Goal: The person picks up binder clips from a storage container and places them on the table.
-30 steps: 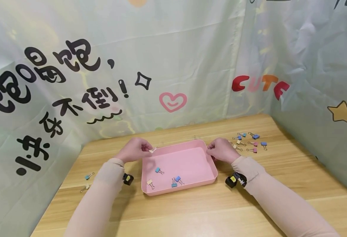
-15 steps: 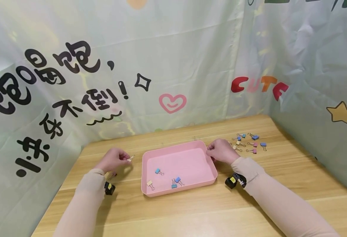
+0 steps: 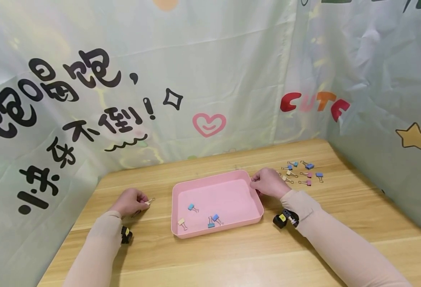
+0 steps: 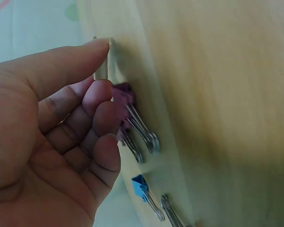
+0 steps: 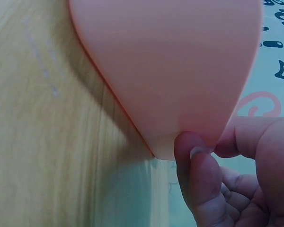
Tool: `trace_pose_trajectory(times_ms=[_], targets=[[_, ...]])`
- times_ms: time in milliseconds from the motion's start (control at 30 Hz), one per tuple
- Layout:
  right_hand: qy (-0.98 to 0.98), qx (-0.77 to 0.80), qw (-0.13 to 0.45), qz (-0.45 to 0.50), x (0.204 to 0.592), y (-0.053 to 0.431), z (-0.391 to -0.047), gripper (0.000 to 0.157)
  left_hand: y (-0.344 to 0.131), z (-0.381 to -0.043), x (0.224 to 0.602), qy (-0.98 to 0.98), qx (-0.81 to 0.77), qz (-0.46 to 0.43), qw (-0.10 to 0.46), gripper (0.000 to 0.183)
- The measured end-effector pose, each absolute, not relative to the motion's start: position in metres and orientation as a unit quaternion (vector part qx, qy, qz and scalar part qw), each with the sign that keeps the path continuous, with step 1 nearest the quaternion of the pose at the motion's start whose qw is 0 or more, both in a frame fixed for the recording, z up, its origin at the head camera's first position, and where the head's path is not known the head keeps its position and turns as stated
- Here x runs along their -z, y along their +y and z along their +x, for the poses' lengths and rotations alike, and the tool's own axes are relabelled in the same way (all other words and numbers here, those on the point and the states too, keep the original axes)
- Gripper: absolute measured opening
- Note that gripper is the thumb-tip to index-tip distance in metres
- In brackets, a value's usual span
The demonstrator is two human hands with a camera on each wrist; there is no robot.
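Observation:
Between thumb and fingertips, my left hand point(image 3: 130, 202) pinches a cream binder clip point(image 4: 101, 70), left of the pink tray point(image 3: 217, 231). Close by that hand, the left wrist view shows pink binder clips point(image 4: 124, 100), a blue binder clip point(image 4: 139, 186) and part of another clip's wire handles. From the head view those pink clips are mostly hidden by the hand and sleeve. My right hand point(image 3: 270, 183) grips the right side wall of the tray, its thumb and fingers on either side of the rim point(image 5: 236, 106). Several binder clips point(image 3: 191, 207) in blue, teal and cream lie inside the tray.
Several loose binder clips point(image 3: 306, 174) in blue, teal, cream and pink are spread on the wooden table point(image 3: 232, 259) at the back right, beyond my right hand. A printed cloth point(image 3: 232, 79) hangs along the table's back, left and right sides.
My left hand has moved left and towards me, from the tray's back left corner to the table on its left, with the cream binder clip. The right hand and tray have stayed put.

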State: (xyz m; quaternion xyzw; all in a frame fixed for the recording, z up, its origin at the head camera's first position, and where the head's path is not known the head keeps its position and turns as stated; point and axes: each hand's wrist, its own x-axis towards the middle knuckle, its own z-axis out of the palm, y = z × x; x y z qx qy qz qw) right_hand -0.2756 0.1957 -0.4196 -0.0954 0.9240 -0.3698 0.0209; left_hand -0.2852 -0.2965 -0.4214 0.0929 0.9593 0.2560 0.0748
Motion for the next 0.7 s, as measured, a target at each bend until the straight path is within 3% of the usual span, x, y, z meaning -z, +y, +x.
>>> trace_pose_trajectory(times_ms=[700], targets=[[0.92, 0.382, 0.024, -0.086, 0.4181, 0.1948, -0.2744, 0.014, -0.3059, -0.2813, 0.4185, 0.965, -0.248, 0.065, 0.057, 0.012]])
